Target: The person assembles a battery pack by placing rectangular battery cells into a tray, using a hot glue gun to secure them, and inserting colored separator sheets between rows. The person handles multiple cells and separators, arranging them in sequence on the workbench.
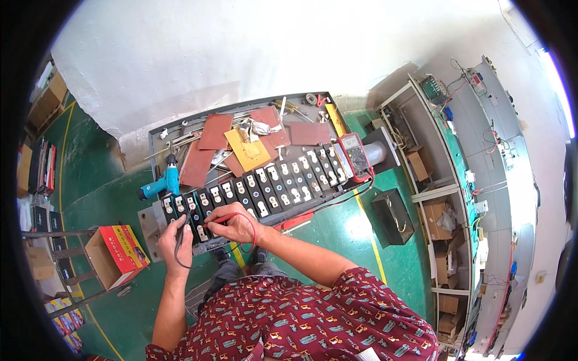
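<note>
A long row of black battery cells (245, 195) with pale metal terminals runs across the bench in front of me. Over the left end of the row, my left hand (175, 245) pinches a black test probe, its dark lead (179, 242) looping below the fingers. Just to its right, my right hand (236, 224) grips a red test probe (214, 221) and points it leftward at the cells. Whether either tip touches a terminal, I cannot tell. A red lead curls under my right wrist. At the row's right end rests a red-and-grey multimeter (355, 158).
Behind the cells lie reddish-brown sheets (215, 132), a yellow sheet (248, 154) and loose tools. A teal cordless drill (162, 182) sits at the left end. An open red-and-yellow box (117, 256) stands at left, a black case (392, 216) on the floor at right, beside shelving (442, 192).
</note>
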`<state>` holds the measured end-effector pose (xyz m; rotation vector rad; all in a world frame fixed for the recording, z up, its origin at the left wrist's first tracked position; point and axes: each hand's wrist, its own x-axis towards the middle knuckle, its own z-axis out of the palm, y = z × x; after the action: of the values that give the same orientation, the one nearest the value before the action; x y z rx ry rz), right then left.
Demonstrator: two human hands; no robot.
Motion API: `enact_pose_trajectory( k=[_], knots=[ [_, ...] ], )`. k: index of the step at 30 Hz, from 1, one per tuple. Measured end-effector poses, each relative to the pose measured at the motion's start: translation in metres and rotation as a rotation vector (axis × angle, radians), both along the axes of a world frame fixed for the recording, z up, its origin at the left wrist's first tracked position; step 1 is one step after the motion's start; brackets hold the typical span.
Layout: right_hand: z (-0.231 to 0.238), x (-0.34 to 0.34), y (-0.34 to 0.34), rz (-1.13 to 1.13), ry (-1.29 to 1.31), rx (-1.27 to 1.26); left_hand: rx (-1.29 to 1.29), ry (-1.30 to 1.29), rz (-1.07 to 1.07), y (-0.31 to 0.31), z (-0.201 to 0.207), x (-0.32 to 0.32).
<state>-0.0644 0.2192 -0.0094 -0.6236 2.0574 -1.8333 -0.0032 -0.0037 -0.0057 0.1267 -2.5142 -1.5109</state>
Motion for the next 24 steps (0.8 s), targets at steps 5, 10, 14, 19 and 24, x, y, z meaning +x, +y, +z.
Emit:
enact_pose_trajectory(
  k=[5,10,14,19,24],
  knots=[
    [0.002,-0.001,0.003,-0.001,0.023,0.000,-0.006,-0.005,-0.010,0.003,0.003,-0.001],
    [0.003,-0.002,0.002,-0.004,0.049,0.004,0.040,0.002,-0.011,0.001,0.001,0.000],
    [-0.012,0.001,0.001,-0.007,-0.058,0.039,0.043,-0.002,-0.016,0.001,-0.007,0.000],
    [-0.001,0.002,-0.001,0.009,0.013,0.066,0.131,0.025,0.064,-0.005,-0.005,0.005],
    [0.020,0.005,-0.011,-0.083,-0.186,0.009,0.142,0.013,0.132,-0.022,-0.001,0.020]
  ],
)
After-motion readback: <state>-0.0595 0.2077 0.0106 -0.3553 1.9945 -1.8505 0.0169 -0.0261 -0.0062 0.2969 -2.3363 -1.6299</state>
